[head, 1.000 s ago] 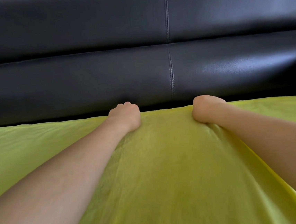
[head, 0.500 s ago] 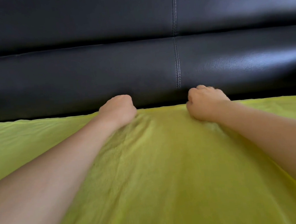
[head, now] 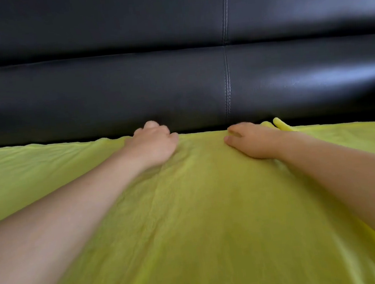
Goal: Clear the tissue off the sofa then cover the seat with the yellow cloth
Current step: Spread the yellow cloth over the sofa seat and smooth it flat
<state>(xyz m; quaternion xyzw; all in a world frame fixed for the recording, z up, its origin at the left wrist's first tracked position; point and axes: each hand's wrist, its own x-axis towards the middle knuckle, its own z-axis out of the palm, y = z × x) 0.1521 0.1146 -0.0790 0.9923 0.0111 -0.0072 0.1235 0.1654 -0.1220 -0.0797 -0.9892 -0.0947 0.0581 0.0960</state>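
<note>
covering step now: yellow cloth point(head: 211, 208) lies over the seat up to the sofa point(head: 131, 90) backrest. left hand point(head: 153, 146) curled, grip unclear; right hand point(head: 254, 141) pressing flat. next, tuck that back edge.

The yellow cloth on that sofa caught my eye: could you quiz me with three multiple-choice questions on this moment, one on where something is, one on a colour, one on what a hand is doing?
1. Where are both hands?
A. at the cloth's far edge, by the backrest
B. at its near edge
C. on top of the backrest

2. What colour is the sofa backrest?
A. white
B. black
C. red

3. How does the right hand lie?
A. clenched in a fist, lifted off the cloth
B. fingers spread fairly flat on the cloth
C. holding a tissue

Answers:
1. A: the left hand and right hand sit where the yellow cloth meets the sofa backrest.
2. B: the leather is shiny black.
3. B: its fingers lie extended on the fabric; no tissue shows.
</note>
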